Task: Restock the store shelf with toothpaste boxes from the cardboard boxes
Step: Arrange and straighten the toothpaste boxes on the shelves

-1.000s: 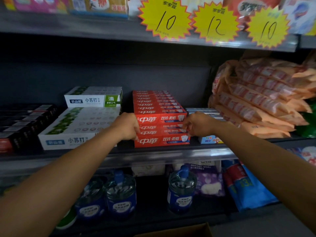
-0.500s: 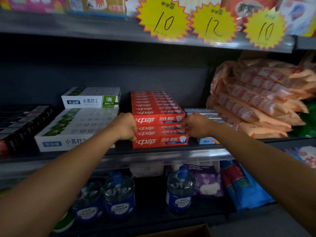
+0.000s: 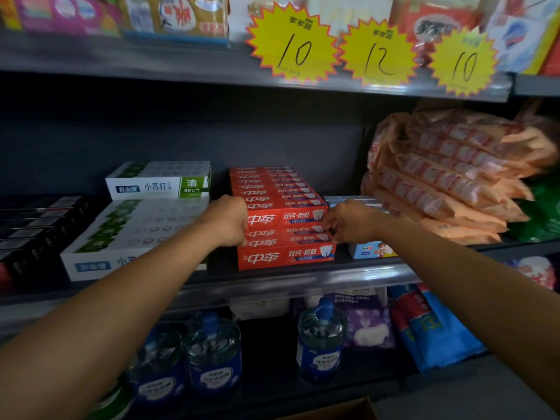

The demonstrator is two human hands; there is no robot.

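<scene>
A stack of red toothpaste boxes [image 3: 285, 234] stands on the middle shelf [image 3: 272, 286], several rows deep. My left hand [image 3: 227, 221] grips the left end of the front boxes with curled fingers. My right hand [image 3: 348, 222] pinches their right end. White and green toothpaste boxes [image 3: 133, 225] lie stacked to the left. A corner of a cardboard box [image 3: 339, 410] shows at the bottom edge.
Black boxes [image 3: 33, 231] fill the far left of the shelf. A small blue and white box [image 3: 372, 248] sits right of the red stack, with orange packets [image 3: 448, 177] piled beyond. Yellow price tags [image 3: 294, 47] hang above. Blue water jugs [image 3: 321, 344] stand on the lower shelf.
Both hands stay on the ends of the red stack; the stack and hands have shifted only slightly with the camera.
</scene>
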